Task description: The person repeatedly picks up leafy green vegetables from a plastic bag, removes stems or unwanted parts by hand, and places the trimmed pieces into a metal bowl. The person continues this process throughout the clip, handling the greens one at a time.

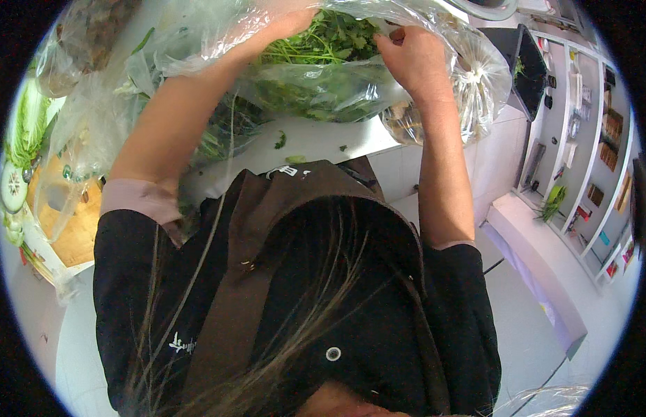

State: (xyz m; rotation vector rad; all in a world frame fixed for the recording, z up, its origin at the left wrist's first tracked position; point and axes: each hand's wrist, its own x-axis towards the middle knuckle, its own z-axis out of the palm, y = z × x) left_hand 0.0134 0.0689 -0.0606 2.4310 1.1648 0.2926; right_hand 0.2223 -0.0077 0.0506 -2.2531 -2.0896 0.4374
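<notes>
A clear plastic bag (pixel 323 86) of leafy green herbs lies on the white counter in front of me. Bunched herbs that look like coriander (pixel 349 34) show at its open mouth. My right hand (pixel 417 60) is at the right end of that mouth, its fingers curled on the plastic rim beside the leaves. Across the herbs from the left reaches my left hand (pixel 297 22), with its fingers cut off by the top of the picture, so its grip is hidden. Against my right forearm rests a knotted clear bag (pixel 474 78) with brownish contents.
Another bag of greens (pixel 224 127) lies under my left forearm. At far left are a napa cabbage (pixel 28 122), a cut pale vegetable (pixel 13 185) and a wooden board (pixel 67 224). A black bin (pixel 529 73) and white shelves (pixel 578 130) stand to the right.
</notes>
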